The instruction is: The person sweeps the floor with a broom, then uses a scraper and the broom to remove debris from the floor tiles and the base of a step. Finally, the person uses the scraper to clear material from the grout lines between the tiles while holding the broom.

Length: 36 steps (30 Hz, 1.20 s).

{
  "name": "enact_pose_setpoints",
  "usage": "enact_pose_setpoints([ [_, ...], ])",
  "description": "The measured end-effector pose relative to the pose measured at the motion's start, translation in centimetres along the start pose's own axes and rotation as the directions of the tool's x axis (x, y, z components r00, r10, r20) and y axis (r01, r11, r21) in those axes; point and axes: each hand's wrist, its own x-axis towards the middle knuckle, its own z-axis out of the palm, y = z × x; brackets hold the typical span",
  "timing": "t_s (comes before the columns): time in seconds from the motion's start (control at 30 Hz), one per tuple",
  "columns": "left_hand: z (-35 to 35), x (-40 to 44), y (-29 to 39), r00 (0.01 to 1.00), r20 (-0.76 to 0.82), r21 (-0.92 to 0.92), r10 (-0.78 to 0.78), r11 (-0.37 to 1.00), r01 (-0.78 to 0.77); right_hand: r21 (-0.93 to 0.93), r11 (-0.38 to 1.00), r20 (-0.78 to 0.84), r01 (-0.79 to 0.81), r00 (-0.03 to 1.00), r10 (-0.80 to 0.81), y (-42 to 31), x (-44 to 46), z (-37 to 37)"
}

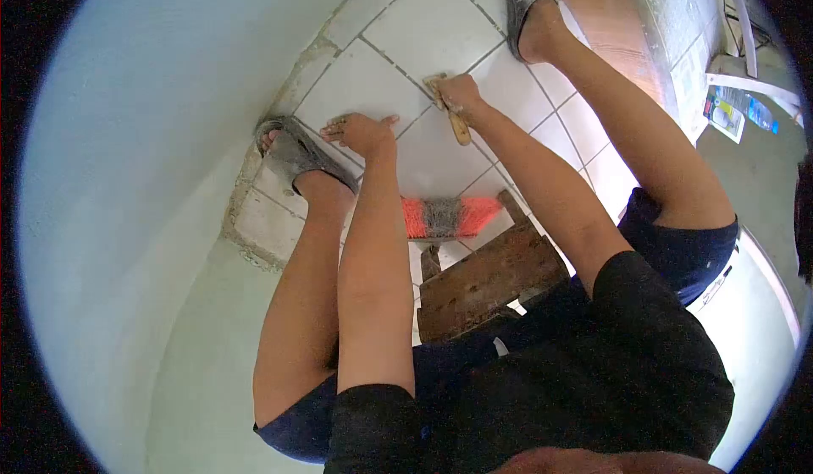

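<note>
My right hand (461,93) is closed around a wooden-handled scraper (460,129). The handle sticks out below the fist, and the scraper's head rests near a grout line between white floor tiles (428,21). To the left, my left hand (364,133) lies on the tiles with its fingers and thumb apart, holding nothing. Its fingertips are close to the grey clog on my left foot (296,154).
A broom head with red and grey bristles (440,217) lies in front of the wooden stool (495,283) under me. A pale wall (169,135) borders the tiles on the left. A plastic bottle (760,116) is at the far right.
</note>
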Motion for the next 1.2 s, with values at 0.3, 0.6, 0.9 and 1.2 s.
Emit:
enact_pose_setpoints([
  [0.3, 1.1, 0.3, -0.2, 1.000, -0.030, -0.018, 0.005, 1.000, -0.006, -0.411, 0.880, 0.126, 0.239, 0.971, -0.205, -3.1, 0.2, -0.4],
  [0.6, 1.1, -0.1, -0.5, 0.999, -0.046, -0.139, 0.008, 0.990, -0.014, -0.644, 0.647, 0.098, 0.409, 0.883, -0.460, -8.0, 14.3, 3.7],
  [0.9, -0.4, -0.2, 0.1, 0.998, 0.050, -0.130, -0.032, 0.991, 0.038, -0.473, 0.842, 0.171, 0.261, 0.964, -0.204, -3.4, 1.6, -1.9],
  [1.2, 1.6, -0.5, -0.9, 0.997, -0.073, -0.202, 0.015, 0.979, -0.029, -0.187, 0.982, 0.047, -0.038, 0.998, 0.047, -6.9, -0.2, 1.9],
])
